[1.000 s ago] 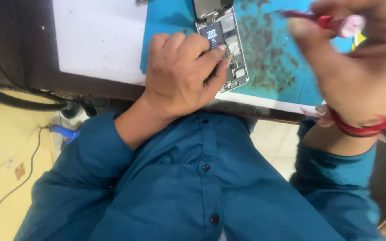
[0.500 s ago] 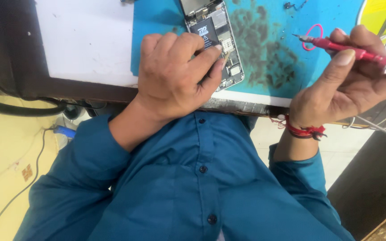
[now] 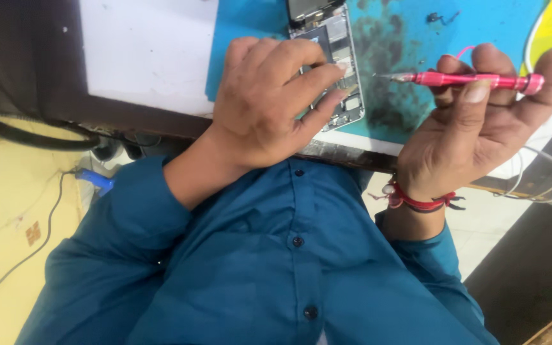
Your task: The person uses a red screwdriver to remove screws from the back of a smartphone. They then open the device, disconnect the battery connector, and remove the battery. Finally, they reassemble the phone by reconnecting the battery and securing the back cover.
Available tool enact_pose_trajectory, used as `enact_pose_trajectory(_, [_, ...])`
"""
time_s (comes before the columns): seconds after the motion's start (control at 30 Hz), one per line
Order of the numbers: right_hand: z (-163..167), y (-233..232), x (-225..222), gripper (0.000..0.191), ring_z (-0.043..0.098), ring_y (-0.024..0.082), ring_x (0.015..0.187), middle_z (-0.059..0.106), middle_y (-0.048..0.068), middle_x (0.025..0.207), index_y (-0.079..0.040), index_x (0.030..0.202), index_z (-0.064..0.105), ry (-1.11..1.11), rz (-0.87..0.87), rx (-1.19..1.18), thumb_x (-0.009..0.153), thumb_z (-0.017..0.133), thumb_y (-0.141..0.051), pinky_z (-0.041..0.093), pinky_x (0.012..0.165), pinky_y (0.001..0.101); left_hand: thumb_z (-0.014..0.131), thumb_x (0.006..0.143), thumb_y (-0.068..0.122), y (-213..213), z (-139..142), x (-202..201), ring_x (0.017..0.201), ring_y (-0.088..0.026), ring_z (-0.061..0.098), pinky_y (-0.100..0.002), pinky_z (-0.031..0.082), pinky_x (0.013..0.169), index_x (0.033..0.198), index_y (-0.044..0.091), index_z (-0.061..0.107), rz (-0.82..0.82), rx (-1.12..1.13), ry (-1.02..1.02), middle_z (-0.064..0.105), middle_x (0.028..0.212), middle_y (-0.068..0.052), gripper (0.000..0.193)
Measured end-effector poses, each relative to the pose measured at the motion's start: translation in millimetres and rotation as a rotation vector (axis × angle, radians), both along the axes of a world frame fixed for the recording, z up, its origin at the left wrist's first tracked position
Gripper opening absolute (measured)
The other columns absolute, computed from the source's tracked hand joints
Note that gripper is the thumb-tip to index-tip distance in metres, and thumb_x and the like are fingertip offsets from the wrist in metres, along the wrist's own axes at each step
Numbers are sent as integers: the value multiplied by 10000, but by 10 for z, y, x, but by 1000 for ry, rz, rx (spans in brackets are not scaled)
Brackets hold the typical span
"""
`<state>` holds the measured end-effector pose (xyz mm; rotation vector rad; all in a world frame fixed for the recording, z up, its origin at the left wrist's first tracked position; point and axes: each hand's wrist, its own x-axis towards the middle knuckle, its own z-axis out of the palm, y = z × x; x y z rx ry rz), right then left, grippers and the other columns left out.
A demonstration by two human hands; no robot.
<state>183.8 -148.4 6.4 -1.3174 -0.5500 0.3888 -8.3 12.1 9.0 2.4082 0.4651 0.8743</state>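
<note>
The left hand (image 3: 269,105) lay flat, fingers spread, pressing an opened phone (image 3: 330,61) onto the blue mat (image 3: 410,76) on the desk (image 3: 148,51). The right hand (image 3: 480,121) pinched a pink screwdriver (image 3: 461,79), tip just beside the phone.

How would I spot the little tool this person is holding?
Find the blue mat on the table, with an opened phone under the left hand. Beside it, the right hand holds a slim pink screwdriver level, its metal tip toward the phone. It is the only pink rod gripped in fingers.
</note>
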Motion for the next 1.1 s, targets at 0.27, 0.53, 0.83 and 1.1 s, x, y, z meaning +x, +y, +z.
enact_pose_trajectory(0.27, [36, 84, -161, 564, 685, 266, 1002, 649, 191, 1257, -74, 1634, 222, 176, 85, -15, 1195, 569, -10, 569, 928, 368, 829, 967, 164, 34, 53, 17, 1038, -183, 579, -387, 373, 966, 1156, 134, 732, -6, 5, -65, 603, 1194, 14, 215])
enact_pose_trajectory(0.53, [-1, 98, -167, 570, 690, 271, 1025, 653, 202, 1254, -64, 1630, 213, 185, 45, 0, 1183, 560, 5, 572, 934, 379, 832, 954, 131, 25, 43, -6, 1069, -195, 572, -380, 370, 963, 1151, 135, 753, 18, 34, -59, 619, 1231, 11, 213])
enact_pose_trajectory(0.83, [8, 124, -165, 566, 682, 267, 1020, 660, 200, 1240, -75, 1620, 234, 207, 52, 18, 1175, 574, 11, 566, 958, 382, 794, 982, 149, 46, 78, -327, 1085, -232, 562, -415, 342, 972, 1198, 119, 768, 167, 61, 123, 624, 1259, -31, 219])
enact_pose_trajectory(1.1, [8, 179, -219, 536, 666, 249, 1037, 647, 181, 1246, -97, 1612, 260, 201, 124, 14, 1209, 595, 20, 559, 1001, 390, 757, 998, 199, 24, 13, -443, 1128, -235, 536, -429, 325, 1001, 1221, 83, 744, 263, 166, 254, 602, 1308, -44, 252])
